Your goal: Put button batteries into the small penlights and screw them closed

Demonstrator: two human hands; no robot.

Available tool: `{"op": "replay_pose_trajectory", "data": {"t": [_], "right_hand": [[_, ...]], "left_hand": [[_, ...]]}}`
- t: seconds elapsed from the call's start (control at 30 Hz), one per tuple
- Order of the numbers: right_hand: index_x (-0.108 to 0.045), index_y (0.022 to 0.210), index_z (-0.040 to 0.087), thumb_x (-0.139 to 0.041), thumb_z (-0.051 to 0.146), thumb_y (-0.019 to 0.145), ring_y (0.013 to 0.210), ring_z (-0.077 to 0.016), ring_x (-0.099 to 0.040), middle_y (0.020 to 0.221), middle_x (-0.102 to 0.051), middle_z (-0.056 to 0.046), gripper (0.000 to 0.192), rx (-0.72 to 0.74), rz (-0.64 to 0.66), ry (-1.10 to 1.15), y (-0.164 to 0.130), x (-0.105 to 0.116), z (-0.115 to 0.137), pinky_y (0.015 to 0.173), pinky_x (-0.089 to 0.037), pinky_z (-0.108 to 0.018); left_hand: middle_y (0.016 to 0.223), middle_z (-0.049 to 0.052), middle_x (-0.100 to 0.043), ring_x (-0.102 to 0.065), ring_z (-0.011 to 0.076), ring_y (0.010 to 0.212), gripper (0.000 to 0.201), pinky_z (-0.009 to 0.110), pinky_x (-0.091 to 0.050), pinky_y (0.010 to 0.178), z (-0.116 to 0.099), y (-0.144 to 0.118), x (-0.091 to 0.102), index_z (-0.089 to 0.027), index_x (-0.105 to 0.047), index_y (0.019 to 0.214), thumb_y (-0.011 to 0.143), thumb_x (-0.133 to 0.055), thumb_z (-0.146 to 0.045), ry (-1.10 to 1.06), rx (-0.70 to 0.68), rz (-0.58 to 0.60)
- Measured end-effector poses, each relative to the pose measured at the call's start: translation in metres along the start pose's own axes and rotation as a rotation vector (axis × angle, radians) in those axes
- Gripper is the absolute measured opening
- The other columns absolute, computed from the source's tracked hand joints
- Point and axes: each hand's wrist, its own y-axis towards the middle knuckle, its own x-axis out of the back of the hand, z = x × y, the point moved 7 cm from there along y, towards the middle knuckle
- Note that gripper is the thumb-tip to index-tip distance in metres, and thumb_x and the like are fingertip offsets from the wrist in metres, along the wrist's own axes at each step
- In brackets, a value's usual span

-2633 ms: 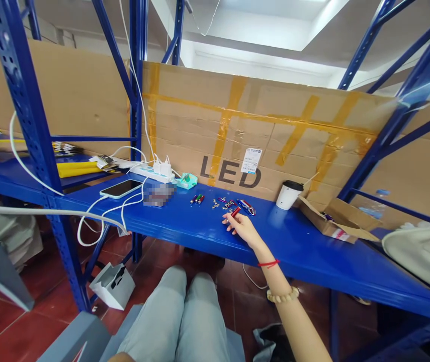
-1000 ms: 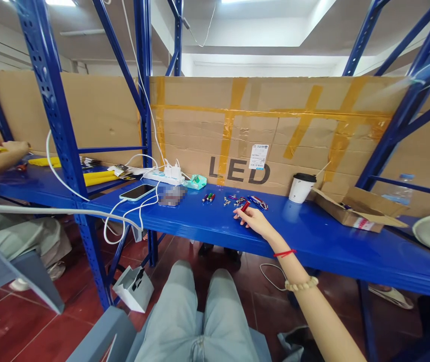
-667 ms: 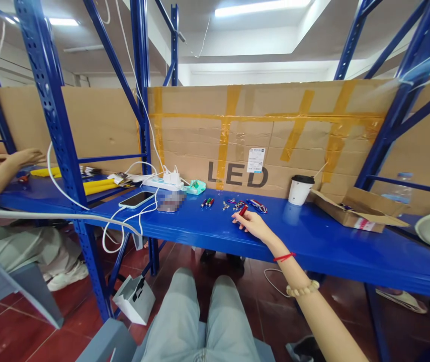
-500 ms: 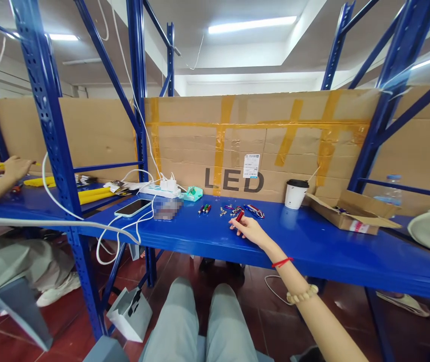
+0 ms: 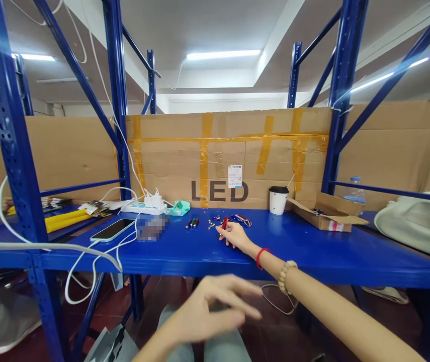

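My right hand (image 5: 235,235) is at the table, its fingers closed round a small red cylinder (image 5: 225,221) that looks like a mini torch and points up at a tilt. Just behind it lie several carabiner-like clips (image 5: 242,219) in blue, red and silver. Tiny metal pieces (image 5: 211,224) are scattered to the left of that hand. Further left, a short row of small coloured cylinders (image 5: 192,223) rests on the blue table (image 5: 275,246). My left hand (image 5: 215,306) hovers over my lap in front of the table edge, fingers stretched apart, slightly blurred, holding nothing.
A phone (image 5: 112,230), white cables and a power strip (image 5: 143,206) occupy the left side, near a green packet (image 5: 179,207). To the right stand a lidded paper cup (image 5: 277,200) and an open cardboard box (image 5: 326,213). Blue rack posts (image 5: 14,130) flank the table.
My left hand has come into view from below. My right hand keeps the red cylinder near the clips. The whole view has swung to the right and tilted up.
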Motion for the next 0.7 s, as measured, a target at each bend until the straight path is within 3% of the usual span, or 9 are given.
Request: {"op": "replay_pose_trajectory", "data": {"t": [0.17, 0.23, 0.4, 0.5, 0.7], "right_hand": [[-0.055, 0.107, 0.013, -0.051, 0.032, 0.089, 0.08, -0.0147, -0.06, 0.099, -0.06, -0.006, 0.027, -0.026, -0.027, -0.03, 0.014, -0.006, 0.004, 0.069, -0.052, -0.033], [-0.055, 0.107, 0.014, -0.051, 0.032, 0.089, 0.081, -0.0148, -0.06, 0.1, -0.06, -0.006, 0.026, -0.035, -0.055, -0.041, 0.024, -0.008, 0.006, 0.069, -0.052, -0.033], [-0.055, 0.108, 0.014, -0.05, 0.032, 0.089, 0.083, -0.0153, -0.06, 0.102, -0.06, -0.006, 0.027, -0.058, -0.191, -0.074, 0.05, -0.008, 0.008, 0.071, -0.052, -0.033], [-0.056, 0.108, 0.015, -0.049, 0.032, 0.089, 0.086, -0.0157, -0.06, 0.105, -0.059, -0.007, 0.026, -0.072, -0.297, -0.121, 0.058, -0.004, 0.008, 0.073, -0.051, -0.034], [-0.056, 0.109, 0.016, -0.05, 0.033, 0.089, 0.095, -0.0184, -0.057, 0.112, -0.057, -0.008, 0.027, -0.124, -0.417, -0.284, 0.057, 0.004, 0.009, 0.082, -0.048, -0.039]], "left_hand": [[0.092, 0.005, -0.068, -0.061, 0.0209, 0.095, 0.017, 0.033, -0.046, 0.088, 0.012, 0.047, 0.008, -0.018, -0.071, 0.08, 0.083, -0.058, -0.028, 0.056, 0.082, -0.024], [0.095, 0.005, -0.067, -0.061, 0.0187, 0.095, 0.018, 0.035, -0.046, 0.089, 0.026, 0.072, 0.006, -0.016, -0.069, 0.086, 0.087, -0.054, -0.026, 0.091, 0.127, -0.046], [0.11, 0.008, -0.059, -0.059, 0.0194, 0.093, 0.024, 0.04, -0.049, 0.081, 0.084, 0.127, 0.005, -0.015, -0.056, 0.108, 0.09, -0.05, -0.029, 0.316, 0.374, -0.264], [0.117, 0.009, -0.054, -0.055, 0.0227, 0.103, 0.028, 0.044, -0.046, 0.086, 0.107, 0.136, 0.011, -0.015, -0.054, 0.113, 0.089, -0.052, -0.029, 0.473, 0.415, -0.359], [0.118, 0.009, -0.054, -0.054, 0.0229, 0.105, 0.026, 0.045, -0.044, 0.089, 0.127, 0.13, 0.032, -0.016, -0.055, 0.112, 0.089, -0.052, -0.028, 0.677, 0.365, -0.385]]}}
